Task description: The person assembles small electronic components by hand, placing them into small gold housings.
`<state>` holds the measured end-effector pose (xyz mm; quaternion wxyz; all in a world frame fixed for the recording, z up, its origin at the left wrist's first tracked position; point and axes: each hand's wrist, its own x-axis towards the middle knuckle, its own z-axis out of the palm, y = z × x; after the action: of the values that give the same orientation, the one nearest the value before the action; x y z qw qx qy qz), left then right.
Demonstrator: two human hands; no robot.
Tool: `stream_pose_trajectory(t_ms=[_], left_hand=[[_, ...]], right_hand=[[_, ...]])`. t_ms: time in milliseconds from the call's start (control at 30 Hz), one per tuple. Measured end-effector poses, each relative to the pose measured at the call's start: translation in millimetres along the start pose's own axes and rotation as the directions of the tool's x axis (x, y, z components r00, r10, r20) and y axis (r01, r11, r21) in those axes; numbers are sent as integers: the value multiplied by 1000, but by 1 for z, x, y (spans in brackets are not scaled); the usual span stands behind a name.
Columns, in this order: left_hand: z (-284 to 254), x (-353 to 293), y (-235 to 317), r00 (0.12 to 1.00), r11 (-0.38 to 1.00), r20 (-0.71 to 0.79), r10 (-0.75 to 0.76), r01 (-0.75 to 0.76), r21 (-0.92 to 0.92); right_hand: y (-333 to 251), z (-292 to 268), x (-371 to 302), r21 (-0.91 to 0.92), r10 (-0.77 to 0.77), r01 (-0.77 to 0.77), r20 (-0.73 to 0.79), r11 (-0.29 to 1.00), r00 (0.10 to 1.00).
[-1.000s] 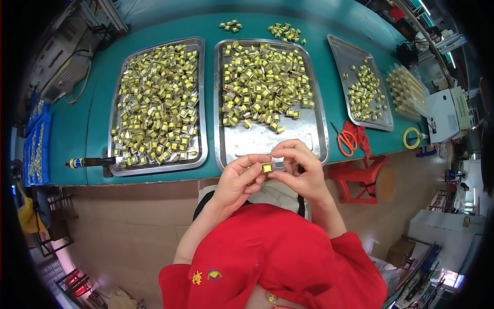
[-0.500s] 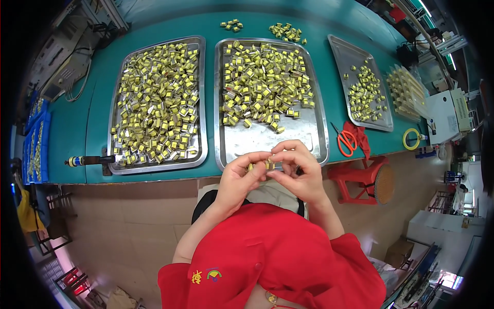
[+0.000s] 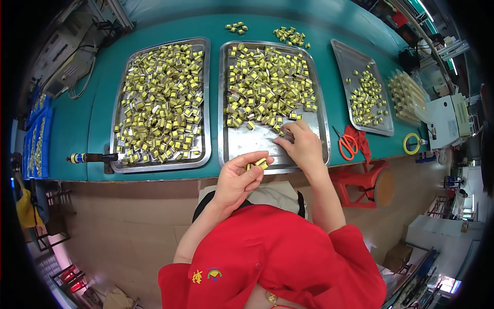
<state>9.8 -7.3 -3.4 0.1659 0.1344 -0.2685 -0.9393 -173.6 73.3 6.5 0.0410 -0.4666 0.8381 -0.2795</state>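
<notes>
My left hand (image 3: 239,179) is closed in front of the middle tray's near edge, pinching a small yellow-taped transformer (image 3: 261,163) between thumb and fingers. Its curled fingers partly hide what it holds, so whether there is more than one piece is unclear. Over the middle metal tray (image 3: 242,147), my right hand (image 3: 304,147) reaches to the near edge of a heap of similar transformers (image 3: 267,85). Its thumb and forefinger close around one piece there, partly hidden by the fingers.
A fuller tray (image 3: 208,103) of transformers lies left, a sparser one (image 3: 342,67) right. Orange-handled scissors (image 3: 348,147), a red cloth (image 3: 362,144) and yellow tape roll (image 3: 411,143) lie right. A black-handled tool (image 3: 90,158) sits left; a red stool (image 3: 355,180) stands below the table edge.
My right hand has left my left hand and moved forward to the heap in the middle tray. My left hand stays near its place, still holding the transformer.
</notes>
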Motion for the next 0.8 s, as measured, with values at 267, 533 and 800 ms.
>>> stream_pose_trajectory(t_ms=[267, 533, 800], left_hand=[[0, 2, -1, 941, 763, 135, 311, -331, 556], [6, 2, 0, 949, 767, 124, 289, -308, 563], [7, 1, -1, 946, 777, 109, 304, -312, 546]], right_hand=[[2, -14, -11, 222, -32, 40, -38, 974, 999], [-6, -32, -28, 640, 69, -104, 79, 761, 994], [-10, -31, -33, 790, 70, -239, 243, 565, 967]])
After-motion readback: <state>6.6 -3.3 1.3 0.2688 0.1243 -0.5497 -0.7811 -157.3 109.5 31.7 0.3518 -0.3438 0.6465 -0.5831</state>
